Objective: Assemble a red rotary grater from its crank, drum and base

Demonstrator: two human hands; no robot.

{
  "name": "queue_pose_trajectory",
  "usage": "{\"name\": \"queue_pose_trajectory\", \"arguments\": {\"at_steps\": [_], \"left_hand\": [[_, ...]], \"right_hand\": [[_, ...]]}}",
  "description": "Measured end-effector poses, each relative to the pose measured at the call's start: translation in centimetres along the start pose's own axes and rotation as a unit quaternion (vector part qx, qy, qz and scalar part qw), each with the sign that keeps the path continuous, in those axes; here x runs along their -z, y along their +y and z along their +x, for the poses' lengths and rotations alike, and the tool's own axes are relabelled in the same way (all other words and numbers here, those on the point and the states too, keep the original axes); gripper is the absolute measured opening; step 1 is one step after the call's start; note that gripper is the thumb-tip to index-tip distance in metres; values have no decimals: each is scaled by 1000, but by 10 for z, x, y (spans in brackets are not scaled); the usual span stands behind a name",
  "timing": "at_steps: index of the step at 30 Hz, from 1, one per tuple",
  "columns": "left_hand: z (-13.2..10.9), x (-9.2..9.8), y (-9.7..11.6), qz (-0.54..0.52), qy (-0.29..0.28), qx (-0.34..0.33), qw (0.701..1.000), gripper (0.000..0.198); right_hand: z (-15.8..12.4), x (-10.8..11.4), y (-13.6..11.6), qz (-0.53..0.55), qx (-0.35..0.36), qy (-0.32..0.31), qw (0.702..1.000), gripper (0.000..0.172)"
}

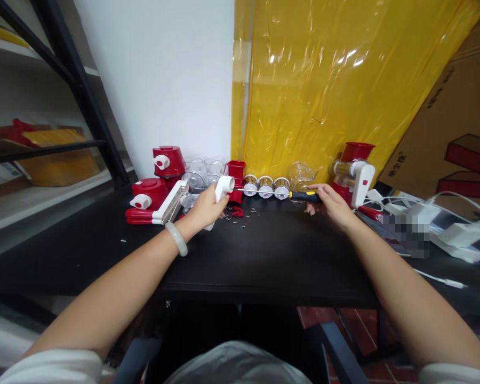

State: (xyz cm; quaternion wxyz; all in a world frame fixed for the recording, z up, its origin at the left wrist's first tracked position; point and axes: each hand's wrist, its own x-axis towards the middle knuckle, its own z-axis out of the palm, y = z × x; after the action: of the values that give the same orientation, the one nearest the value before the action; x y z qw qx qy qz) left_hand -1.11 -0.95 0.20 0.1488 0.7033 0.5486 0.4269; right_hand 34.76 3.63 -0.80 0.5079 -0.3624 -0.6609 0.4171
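My left hand (206,207), a pale bangle on its wrist, is closed around a white plastic part (224,186) with a round, hollow end facing right. A screwdriver (304,196) with a black and yellow handle lies level in my right hand (334,205), whose fingers grip the end of the handle. Its long metal shaft points left, and the tip reaches the opening of the white part; how deep it sits I cannot tell. Below and beside my left hand, small screws (243,226) and a red plastic piece (237,212) lie on the black table (264,266).
Red grater bodies (150,193) and white crank arms (175,202) stand left. Behind are clear plastic parts (200,170), a red hopper (236,176) and three grating drums (265,186). An assembled rotary grater (356,173) stands right, near white chargers and cables (458,234).
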Motion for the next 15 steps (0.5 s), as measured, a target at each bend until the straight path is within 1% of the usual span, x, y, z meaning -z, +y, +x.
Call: {"name": "queue_pose_trajectory", "arguments": {"at_steps": [3, 7, 15], "left_hand": [[0, 0, 0, 2, -3, 7, 1000, 23], [0, 0, 1, 1, -1, 3, 1000, 22], [-1, 1, 1, 0, -7, 9, 1000, 20]], "right_hand": [[0, -1, -3, 47, -28, -3, 998, 37], [-2, 0, -7, 102, -29, -28, 994, 37], [0, 1, -4, 110, -35, -21, 993, 35]]}}
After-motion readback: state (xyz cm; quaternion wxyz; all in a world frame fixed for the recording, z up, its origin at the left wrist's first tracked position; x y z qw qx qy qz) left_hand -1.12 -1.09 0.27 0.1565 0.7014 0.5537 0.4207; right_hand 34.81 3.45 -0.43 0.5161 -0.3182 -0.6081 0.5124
